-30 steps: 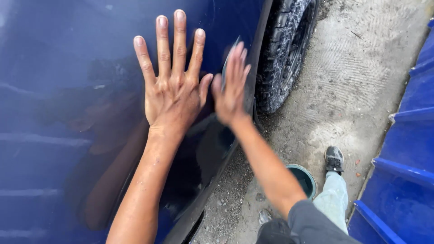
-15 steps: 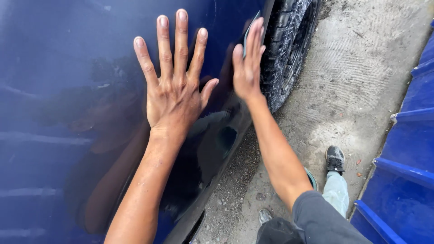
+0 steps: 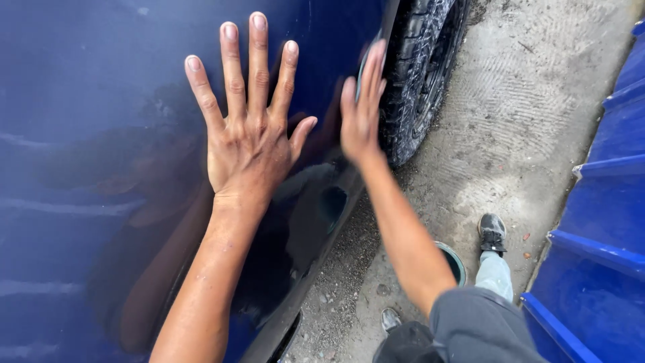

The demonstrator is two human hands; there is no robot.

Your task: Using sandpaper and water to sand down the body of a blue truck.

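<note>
Since the earlier frame, my right hand (image 3: 361,107) slides lower along the blue car panel (image 3: 101,101); left hand (image 3: 248,128) stays flat. Fingers spread, gripping nothing. Panel: rigid, slick; contact with palms only.

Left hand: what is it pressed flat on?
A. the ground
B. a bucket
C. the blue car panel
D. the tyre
C: the left hand lies spread flat on the shiny blue car panel, away from the tyre.

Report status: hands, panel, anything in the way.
Left hand flat on the blue car panel, fingers spread, nothing held. Right hand blurred, at the panel edge beside the tyre. Green bucket on the ground by the shoe.
</note>
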